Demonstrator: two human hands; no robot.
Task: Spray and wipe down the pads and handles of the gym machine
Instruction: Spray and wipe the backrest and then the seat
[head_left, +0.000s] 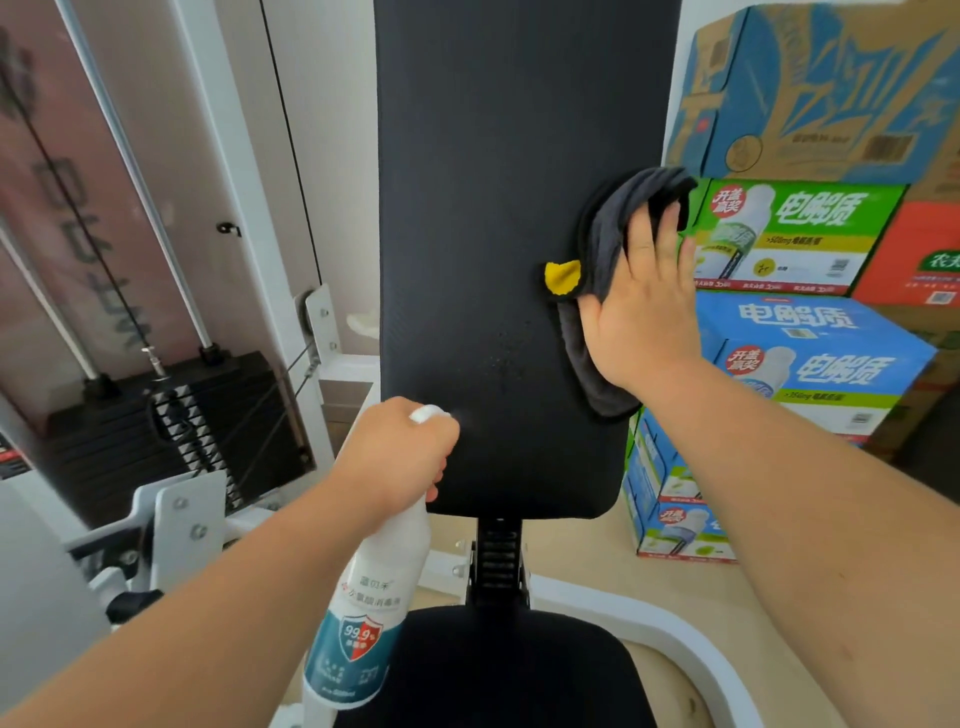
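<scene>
The left hand (400, 452) is curled round the neck of a white spray bottle (374, 597), nozzle close to the lower part of the black back pad (493, 182). The bottle's shield label reads "99.9%". The right hand (644, 312), fingers flat and spread, presses a dark grey cloth (608, 244) with a yellow tab against the pad's right edge. Fine droplets speckle the pad between the hands. Behind, the green box (810, 218) and the blue box (831, 358) read "电解质"; the green one adds ">500mg".

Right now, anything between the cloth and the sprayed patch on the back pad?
Nothing visible. The right hand presses the cloth on the right edge of the back pad; the droplets lie left and below it on bare pad. The left hand holds the spray bottle lower, clear of that path.
</scene>
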